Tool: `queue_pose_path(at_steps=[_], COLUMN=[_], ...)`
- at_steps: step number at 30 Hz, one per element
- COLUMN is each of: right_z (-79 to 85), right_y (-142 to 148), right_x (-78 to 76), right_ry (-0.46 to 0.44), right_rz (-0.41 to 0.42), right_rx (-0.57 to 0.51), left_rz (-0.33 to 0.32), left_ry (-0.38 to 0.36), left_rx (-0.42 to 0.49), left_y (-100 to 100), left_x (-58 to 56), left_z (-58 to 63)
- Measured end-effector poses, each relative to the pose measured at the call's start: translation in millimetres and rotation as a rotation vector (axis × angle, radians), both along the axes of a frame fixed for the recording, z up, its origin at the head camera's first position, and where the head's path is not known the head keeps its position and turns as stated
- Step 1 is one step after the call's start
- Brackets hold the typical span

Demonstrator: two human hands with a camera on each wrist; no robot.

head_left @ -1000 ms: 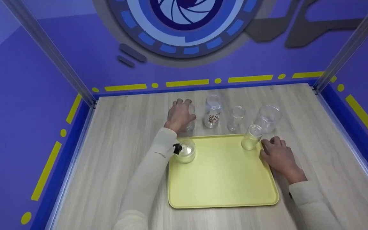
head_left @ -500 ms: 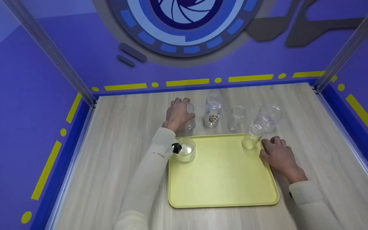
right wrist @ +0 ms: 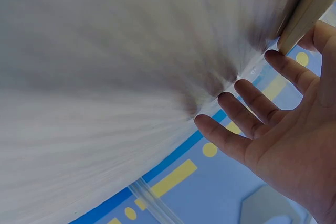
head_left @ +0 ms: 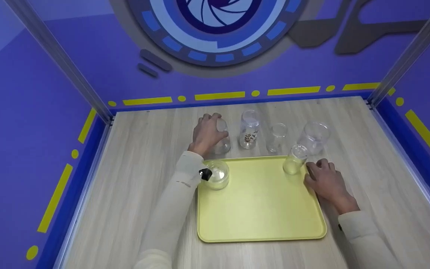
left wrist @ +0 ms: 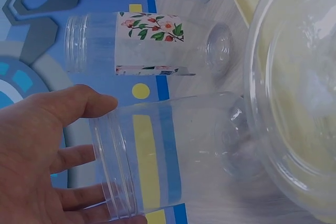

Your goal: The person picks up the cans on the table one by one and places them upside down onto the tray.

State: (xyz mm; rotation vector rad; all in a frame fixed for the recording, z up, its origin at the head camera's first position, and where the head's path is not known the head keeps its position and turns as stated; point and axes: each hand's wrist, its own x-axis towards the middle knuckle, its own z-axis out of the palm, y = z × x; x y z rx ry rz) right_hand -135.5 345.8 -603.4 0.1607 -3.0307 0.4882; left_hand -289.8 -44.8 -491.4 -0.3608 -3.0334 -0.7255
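Note:
My left hand point(head_left: 206, 135) is behind the tray, holding a clear jar point(head_left: 223, 145) by its threaded mouth. In the left wrist view, the thumb lies on the near side of the rim and the fingers reach round the other side of the jar point(left wrist: 194, 150). The jar's base is down at the table. My right hand point(head_left: 327, 183) rests at the right edge of the yellow tray point(head_left: 261, 209). Its fingertips point(right wrist: 202, 121) touch the tabletop, the index fingertip right at the tray's side, with nothing held.
On the tray stand a wide clear container point(head_left: 217, 181) at back left and a small clear jar point(head_left: 292, 164) at back right. Behind it stand a flower-patterned jar point(head_left: 249, 130), a slim clear jar point(head_left: 276, 140) and a wide clear jar point(head_left: 315, 138). Blue walls enclose the table.
My left hand has shifted slightly left at the jar's mouth, and more of the jar shows beside it. The right hand and the tray stay put.

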Motion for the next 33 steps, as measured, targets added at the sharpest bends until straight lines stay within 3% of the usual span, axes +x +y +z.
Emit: queue_pose_path(at_steps=[16, 33], right_z=[-0.4, -0.4], right_y=[1.6, 1.0], right_x=[-2.5, -1.8], right_ry=[-0.042, -0.005], right_rz=[0.009, 0.009], right_rx=[0.016, -0.001], left_rz=[0.011, 0.125], left_ry=[0.011, 0.025], left_rx=[0.088, 0.289], left_y=[-10.9, -27.3], left_x=[12.4, 27.6], left_z=[2.2, -6.9])
